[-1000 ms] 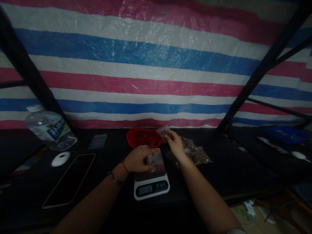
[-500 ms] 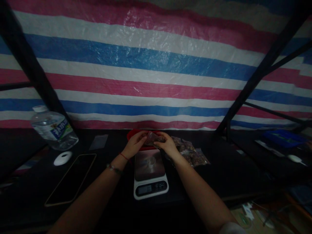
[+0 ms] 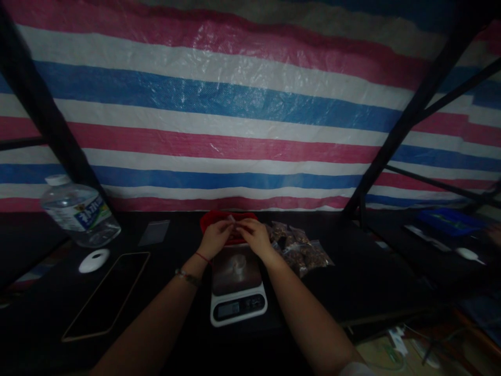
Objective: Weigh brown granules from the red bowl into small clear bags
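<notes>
Plastic bag (image 3: 231,219) is pinched in the fingers of your left hand (image 3: 216,237) and right hand (image 3: 254,238), over the red tray (image 3: 204,222), beyond the scale (image 3: 235,282); filled bags (image 3: 313,254) beside your right.

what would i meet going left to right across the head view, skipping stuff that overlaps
clear bottle → flat clear bag → left hand → right hand → pile of bags with brown pieces → blue tray
</notes>
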Tool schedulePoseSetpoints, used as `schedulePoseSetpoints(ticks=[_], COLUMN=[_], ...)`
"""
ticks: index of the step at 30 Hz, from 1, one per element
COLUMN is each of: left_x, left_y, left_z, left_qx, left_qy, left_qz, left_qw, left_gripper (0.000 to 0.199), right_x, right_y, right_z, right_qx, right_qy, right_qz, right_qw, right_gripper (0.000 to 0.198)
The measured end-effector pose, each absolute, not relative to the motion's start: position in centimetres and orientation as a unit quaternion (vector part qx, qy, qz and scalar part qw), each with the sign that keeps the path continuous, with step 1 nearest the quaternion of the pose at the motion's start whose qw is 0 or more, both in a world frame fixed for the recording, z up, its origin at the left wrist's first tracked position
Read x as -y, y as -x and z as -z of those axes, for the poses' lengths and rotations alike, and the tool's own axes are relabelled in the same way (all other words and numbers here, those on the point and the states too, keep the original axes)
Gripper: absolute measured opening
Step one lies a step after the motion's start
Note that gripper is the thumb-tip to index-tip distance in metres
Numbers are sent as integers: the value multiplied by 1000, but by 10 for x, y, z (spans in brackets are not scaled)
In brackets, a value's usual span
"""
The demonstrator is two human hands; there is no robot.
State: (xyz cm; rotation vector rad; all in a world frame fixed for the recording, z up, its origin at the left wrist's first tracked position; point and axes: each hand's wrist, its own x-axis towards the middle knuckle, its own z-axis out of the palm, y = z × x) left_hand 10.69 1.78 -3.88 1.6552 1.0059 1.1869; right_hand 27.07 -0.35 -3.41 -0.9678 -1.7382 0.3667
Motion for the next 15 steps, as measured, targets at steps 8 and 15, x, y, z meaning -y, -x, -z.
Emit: schedulePoseSetpoints(ticks=[8,15], left_x=[-7,-9], left_y=[-102,-102], left_z=[36,44], left_qx=[-421,-387], left_qy=[-769,-792], left_qz=[-446,-456], left_qw=[178,123], left_gripper=[29,30], right_x=[8,12], right_y=[-269,-267], right_z=[42,39], right_qx=[757,757], right_qy=[409,427], right_qz=[-110,-83], right_qw=[497,487], right_gripper=[30,24])
